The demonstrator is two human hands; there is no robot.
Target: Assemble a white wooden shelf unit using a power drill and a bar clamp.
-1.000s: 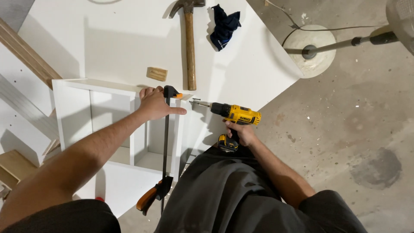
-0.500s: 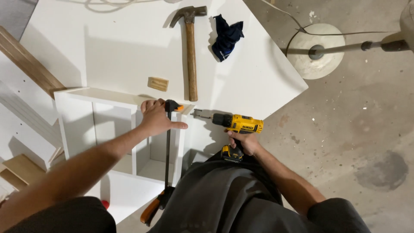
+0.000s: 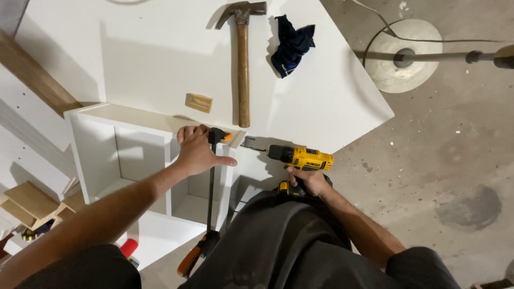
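Note:
My left hand [image 3: 197, 150] rests on the top right corner of a white cabinet box [image 3: 101, 147], fingers spread beside the head of a black bar clamp [image 3: 210, 187] with orange grips. My right hand [image 3: 306, 181] grips the handle of a yellow and black cordless drill [image 3: 297, 157]. The drill's bit points left, a short gap from the cabinet's right side panel. The clamp runs down the cabinet's right edge to its orange handle near my knees.
A wooden-handled hammer [image 3: 242, 59], a dark blue cloth [image 3: 292, 45] and a small wood block [image 3: 198, 102] lie on the white panel [image 3: 134, 59] behind the cabinet. A round lamp base [image 3: 402, 56] stands on the concrete floor at right. Wood pieces [image 3: 27, 203] sit at left.
The drill has pulled back a little to the right, away from the cabinet's side panel. My left hand has stayed on the cabinet corner by the clamp. The view has shifted slightly.

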